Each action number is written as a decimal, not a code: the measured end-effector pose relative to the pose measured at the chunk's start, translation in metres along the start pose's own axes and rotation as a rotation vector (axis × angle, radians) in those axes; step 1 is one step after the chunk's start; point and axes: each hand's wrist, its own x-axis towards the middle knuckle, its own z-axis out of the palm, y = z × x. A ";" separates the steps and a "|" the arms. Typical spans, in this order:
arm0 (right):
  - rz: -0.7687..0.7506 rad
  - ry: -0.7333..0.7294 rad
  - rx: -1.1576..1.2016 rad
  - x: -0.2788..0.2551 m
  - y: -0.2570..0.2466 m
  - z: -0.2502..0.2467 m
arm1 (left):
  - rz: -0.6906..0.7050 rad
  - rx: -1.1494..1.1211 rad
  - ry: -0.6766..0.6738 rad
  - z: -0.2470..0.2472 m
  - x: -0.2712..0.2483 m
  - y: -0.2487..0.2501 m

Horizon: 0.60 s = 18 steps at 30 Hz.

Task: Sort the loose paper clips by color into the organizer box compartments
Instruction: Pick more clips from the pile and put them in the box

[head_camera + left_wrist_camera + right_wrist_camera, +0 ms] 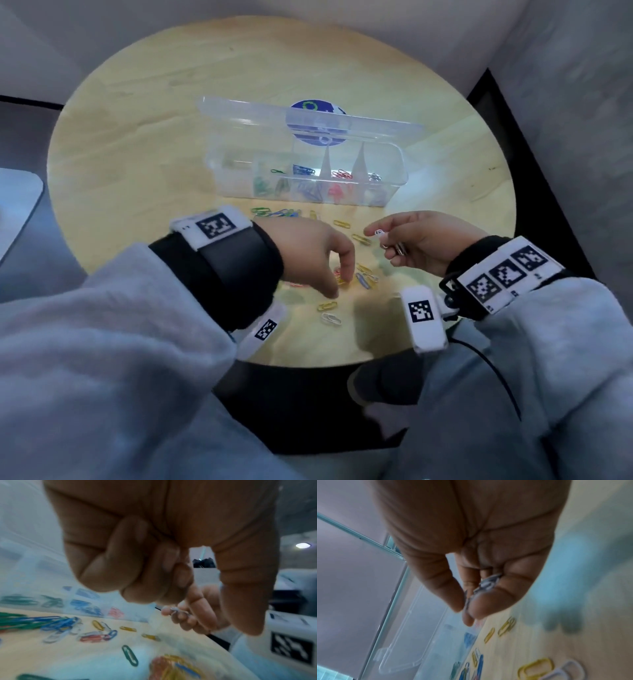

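Observation:
A clear organizer box (239,186) stands open mid-table, its compartments holding green, blue, red and pale clips. Loose paper clips (363,278) of mixed colours lie in front of it. My left hand (339,282) reaches down onto that pile; in the left wrist view its fingers (137,574) are curled to the palm, the thumb (240,601) hangs apart, and nothing shows in them. Just right of the pile and raised, my right hand (378,241) pinches a small bunch of white clips (394,246) between thumb and fingers, seen close as the white clips (486,585).
The box lid (274,116) stands up behind the compartments, with a blue round label (318,106) behind it. A green and blue clip row (277,213) lies by the box front. Single yellow (327,306) and white (331,318) clips lie near the round table's front edge (308,359).

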 end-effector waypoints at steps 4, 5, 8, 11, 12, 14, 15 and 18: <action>0.043 0.066 0.017 -0.003 0.007 -0.013 | 0.041 0.205 -0.063 0.021 0.015 0.016; 0.055 0.066 0.023 -0.004 0.008 -0.015 | 0.053 0.239 -0.081 0.025 0.018 0.018; 0.067 0.065 -0.037 -0.006 0.009 -0.020 | 0.049 0.321 -0.123 0.036 0.024 0.022; 0.025 0.035 -0.340 -0.010 0.010 -0.023 | 0.041 0.398 -0.123 0.042 0.027 0.023; 0.012 0.019 -0.449 -0.011 0.010 -0.023 | 0.039 0.414 -0.116 0.044 0.028 0.022; 0.007 -0.003 -0.671 -0.015 0.010 -0.024 | 0.032 0.438 -0.102 0.046 0.030 0.021; 0.014 -0.008 -0.783 -0.015 0.010 -0.024 | 0.027 0.444 -0.096 0.046 0.031 0.021; 0.037 -0.008 -1.008 -0.014 0.015 -0.020 | 0.018 0.459 -0.095 0.047 0.030 0.020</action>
